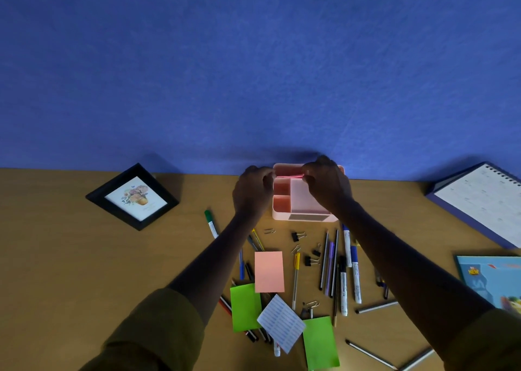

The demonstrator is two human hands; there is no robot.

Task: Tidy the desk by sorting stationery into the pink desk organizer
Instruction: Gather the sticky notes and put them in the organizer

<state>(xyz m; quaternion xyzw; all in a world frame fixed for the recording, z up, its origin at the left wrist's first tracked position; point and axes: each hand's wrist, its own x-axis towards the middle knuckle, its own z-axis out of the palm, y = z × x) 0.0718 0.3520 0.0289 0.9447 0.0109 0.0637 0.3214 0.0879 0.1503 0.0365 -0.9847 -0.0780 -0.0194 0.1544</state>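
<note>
step: thin pink pad [290, 176] poised over pink organizer [279, 217] rear slot | left grip [253, 190], right grip [327, 187]: each pinching one end, likely to align it with the slot

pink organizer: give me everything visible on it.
The pink organizer looks plastic, with rounded corners, upright at the back of the desk. Open-top compartments: two small at left, one larger at right, one along the back; grey panel in front. Left hand and right hand pinch a thin pink item above it.
</note>
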